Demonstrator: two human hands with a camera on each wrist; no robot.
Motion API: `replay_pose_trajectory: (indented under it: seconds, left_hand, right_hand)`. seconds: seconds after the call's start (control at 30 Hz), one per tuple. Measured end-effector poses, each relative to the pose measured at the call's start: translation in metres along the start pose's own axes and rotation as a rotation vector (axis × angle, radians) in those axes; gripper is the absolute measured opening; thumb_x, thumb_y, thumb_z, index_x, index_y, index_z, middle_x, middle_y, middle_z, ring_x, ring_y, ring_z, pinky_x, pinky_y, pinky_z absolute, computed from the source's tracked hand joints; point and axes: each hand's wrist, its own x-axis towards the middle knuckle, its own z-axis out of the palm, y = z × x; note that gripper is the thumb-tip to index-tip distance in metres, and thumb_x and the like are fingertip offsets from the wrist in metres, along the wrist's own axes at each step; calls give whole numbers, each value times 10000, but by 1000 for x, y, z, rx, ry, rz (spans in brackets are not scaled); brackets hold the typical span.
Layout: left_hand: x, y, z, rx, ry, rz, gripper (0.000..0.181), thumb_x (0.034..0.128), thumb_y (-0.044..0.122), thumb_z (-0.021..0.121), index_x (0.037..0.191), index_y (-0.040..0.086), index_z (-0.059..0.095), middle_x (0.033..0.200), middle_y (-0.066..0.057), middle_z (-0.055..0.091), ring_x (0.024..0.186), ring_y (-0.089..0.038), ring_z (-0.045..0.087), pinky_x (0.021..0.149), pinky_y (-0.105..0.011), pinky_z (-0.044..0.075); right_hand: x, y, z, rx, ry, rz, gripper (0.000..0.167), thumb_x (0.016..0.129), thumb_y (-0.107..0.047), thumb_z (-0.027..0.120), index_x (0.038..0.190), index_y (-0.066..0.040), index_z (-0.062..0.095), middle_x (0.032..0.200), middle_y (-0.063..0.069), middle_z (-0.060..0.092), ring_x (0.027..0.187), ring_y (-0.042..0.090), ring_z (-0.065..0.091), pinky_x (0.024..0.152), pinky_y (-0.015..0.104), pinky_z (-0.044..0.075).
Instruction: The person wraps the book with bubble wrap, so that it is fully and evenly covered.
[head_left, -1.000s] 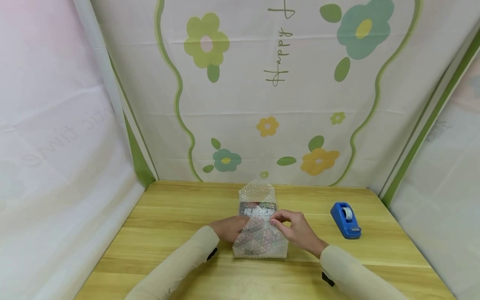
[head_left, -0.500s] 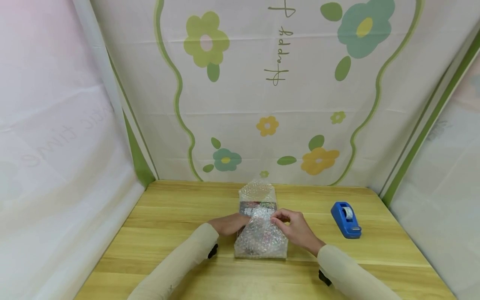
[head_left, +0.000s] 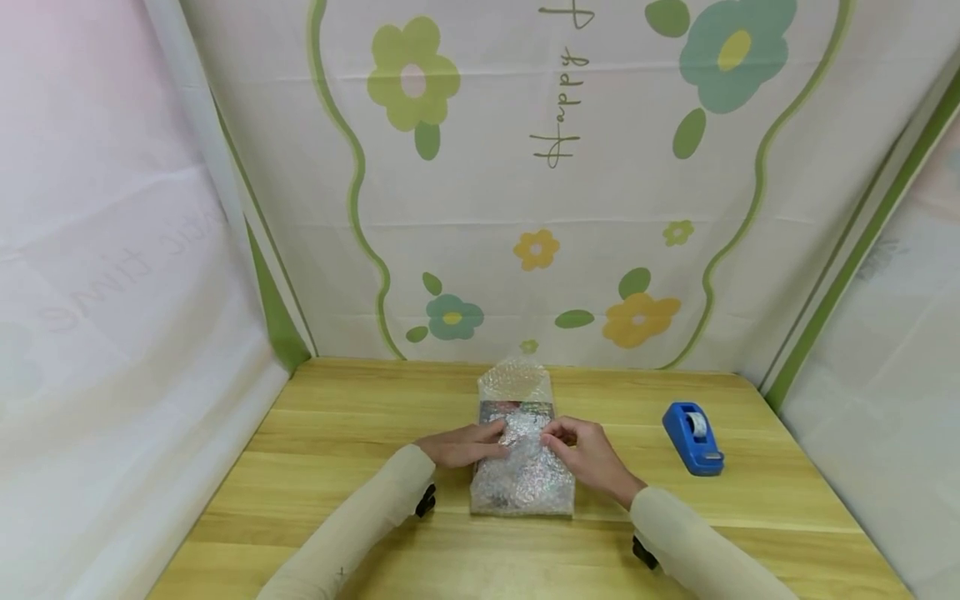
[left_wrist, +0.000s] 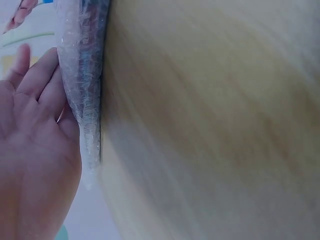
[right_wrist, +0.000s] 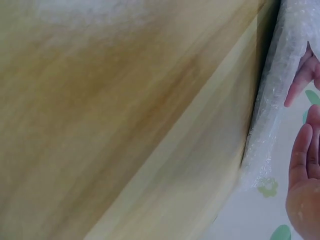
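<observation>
A flat, boxy item (head_left: 491, 411) with dark printing lies inside clear bubble wrap (head_left: 522, 492) on the table. The wrap covers most of it, so its kind cannot be told. From the left, my left hand (head_left: 459, 445) rests on the wrap with fingers extended; in the left wrist view, that hand (left_wrist: 37, 125) lies along the bundle's side. On the other side, my right hand (head_left: 592, 457) pinches the wrap near its middle between thumb and forefinger. The right wrist view shows part of the right hand (right_wrist: 306, 172) beside the wrapped bundle (right_wrist: 272, 100).
A blue tape dispenser (head_left: 692, 442) with a roll of tape stands to the right on the wooden table (head_left: 360, 417). Floral cloth (head_left: 480, 167) hangs behind the table, and pale cloth walls enclose both sides.
My left hand has come out from under the wrap's flap and now lies on top of it. The flap sits flatter. My right hand keeps its pinch in nearly the same place.
</observation>
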Motion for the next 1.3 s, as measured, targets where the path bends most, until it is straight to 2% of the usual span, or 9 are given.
replay_pose_trajectory:
  seconds: [0.13, 0.17, 0.3, 0.4, 0.47, 0.53, 0.73, 1.03, 1.3]
  left_hand:
    - [0, -1, -1, -22, 3, -2, 786, 1050, 542, 480, 1679, 112, 287, 1745, -96, 289, 1604, -291, 308, 1289, -497, 329]
    - [0, 0, -2, -34, -3, -18, 794, 1041, 521, 495, 1695, 140, 255, 1781, -86, 181, 1651, -301, 188, 1330, -521, 250]
    - [2, -2, -3, -44, -4, 8, 680, 1037, 395, 532, 1626, 77, 414, 1707, -119, 367, 1581, -292, 348, 1275, -453, 349]
    - [5, -5, -3, -51, -14, 85, 431, 1056, 280, 529, 1281, -85, 571, 1265, -157, 611, 1141, -198, 574, 998, -313, 461]
    - [7, -7, -3, -59, -23, 139, 286, 1062, 214, 521, 1007, -66, 503, 959, -113, 519, 854, -138, 470, 820, -257, 399]
    - [7, -8, -3, -68, -28, 176, 244, 1065, 178, 512, 895, 21, 435, 853, -41, 412, 750, -111, 375, 745, -240, 351]
    - [6, -9, -4, -59, 2, 173, 240, 1113, 246, 487, 927, 98, 457, 869, 31, 404, 759, -77, 379, 738, -236, 356]
    - [6, -10, -2, -10, 54, 225, 207, 1126, 187, 489, 964, 59, 516, 801, 50, 479, 656, -58, 419, 648, -209, 407]
    - [8, -12, -1, -11, 72, 241, 164, 1101, 117, 515, 947, 75, 547, 778, 51, 505, 641, -52, 438, 638, -211, 421]
  right_hand:
    - [1, 0, 2, -33, -1, -5, 68, 1027, -187, 709, 1016, -149, 765, 874, -44, 733, 758, 72, 663, 656, 235, 572]
    - [2, 0, 2, -41, 0, -6, 63, 1026, -177, 710, 1013, -147, 764, 870, -48, 733, 757, 66, 664, 659, 234, 577]
    - [2, 1, 5, -78, 5, -13, 52, 1021, -145, 712, 999, -144, 759, 856, -61, 733, 748, 38, 662, 666, 225, 585]
    - [2, 2, 6, -99, 1, -15, 52, 1022, -129, 708, 995, -137, 753, 853, -58, 729, 748, 31, 661, 670, 223, 588]
    - [2, 2, 7, -106, -7, -10, 55, 1029, -132, 700, 1006, -133, 750, 863, -54, 730, 757, 33, 665, 678, 226, 594]
    - [2, 2, 7, -105, -17, 11, 71, 1042, -153, 685, 1018, -137, 749, 865, -52, 726, 754, 39, 663, 672, 231, 592]
    - [2, 2, 6, -123, -66, 79, 180, 1063, -264, 665, 896, -202, 690, 723, -82, 636, 596, 27, 543, 551, 216, 500]
    - [6, 7, 8, -284, -52, -126, 197, 1054, -192, 669, 872, -188, 593, 771, -109, 530, 629, -23, 445, 546, 181, 457]
    - [10, 13, 10, -364, -119, -151, 121, 1076, -220, 630, 958, -192, 621, 854, -113, 543, 705, 0, 455, 625, 198, 467]
